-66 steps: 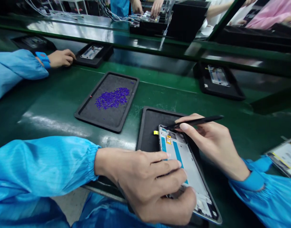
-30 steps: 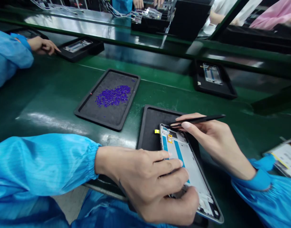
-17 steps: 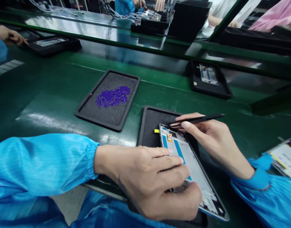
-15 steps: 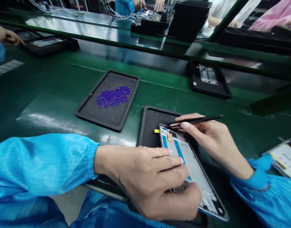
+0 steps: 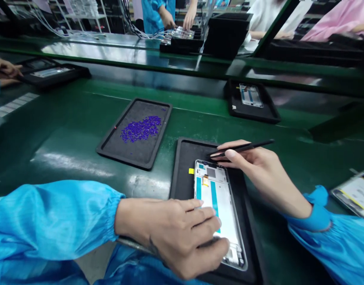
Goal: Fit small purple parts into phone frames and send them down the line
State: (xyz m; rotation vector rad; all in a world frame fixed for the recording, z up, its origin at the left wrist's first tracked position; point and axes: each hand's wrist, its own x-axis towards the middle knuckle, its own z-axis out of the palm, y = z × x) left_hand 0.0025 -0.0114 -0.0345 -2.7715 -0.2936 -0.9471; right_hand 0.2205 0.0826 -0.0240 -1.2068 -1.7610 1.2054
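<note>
A white phone frame (image 5: pixel 220 206) with two blue strips lies in a black tray (image 5: pixel 184 166) in front of me. My left hand (image 5: pixel 182 233) rests on the frame's near end, fingers curled over it and pressing it down. My right hand (image 5: pixel 259 170) pinches black tweezers (image 5: pixel 244 147), whose tips hover just past the frame's far end. A small yellow tab (image 5: pixel 191 171) sticks out at the frame's top left corner.
A second black tray (image 5: pixel 110 146) to the left holds a heap of tiny purple parts (image 5: pixel 140 128). Another tray with a frame (image 5: pixel 250 101) sits on the belt at back right. A co-worker's hand (image 5: pixel 3 71) is by a tray at far left. People work behind the rail.
The frame has come down flat into the tray and turned straighter. The tweezers' tips have drawn back off it. The belt's trays have drifted left.
</note>
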